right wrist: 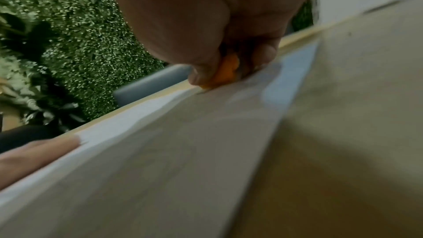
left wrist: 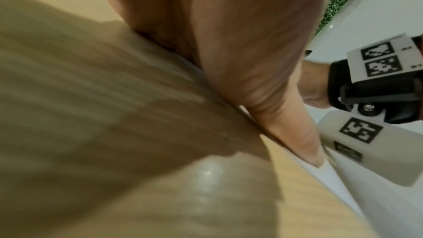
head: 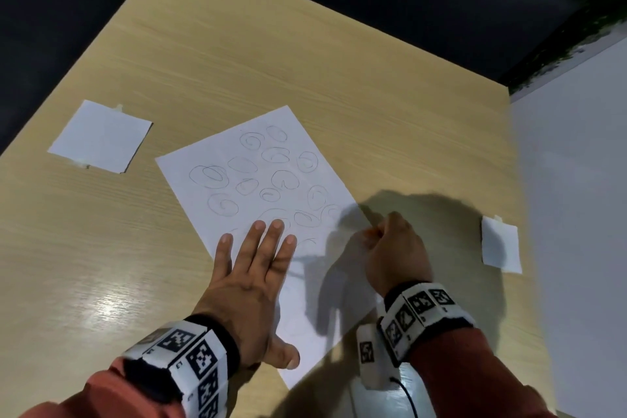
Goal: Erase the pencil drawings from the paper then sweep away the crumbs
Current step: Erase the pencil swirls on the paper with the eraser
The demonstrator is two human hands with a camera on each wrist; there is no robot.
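Observation:
A white sheet of paper (head: pixel 258 180) covered with several pencil loops lies askew on the wooden table (head: pixel 237 54). My left hand (head: pixel 258 268) rests flat on the sheet's near part, fingers straight and spread, palm down. My right hand (head: pixel 390 248) is curled near the sheet's right edge and pinches a small orange eraser (right wrist: pixel 225 71) whose tip touches the paper (right wrist: pixel 160 142). In the head view only a sliver of the eraser (head: pixel 373 231) shows between the fingers. The left wrist view shows my palm (left wrist: pixel 228 33) pressed against the table.
A white square card (head: pixel 101 137) lies at the left of the table, and a smaller white slip (head: pixel 500 244) sits at the right edge. Beyond the right edge is a pale floor (head: pixel 576 180). A dark seat borders the far side.

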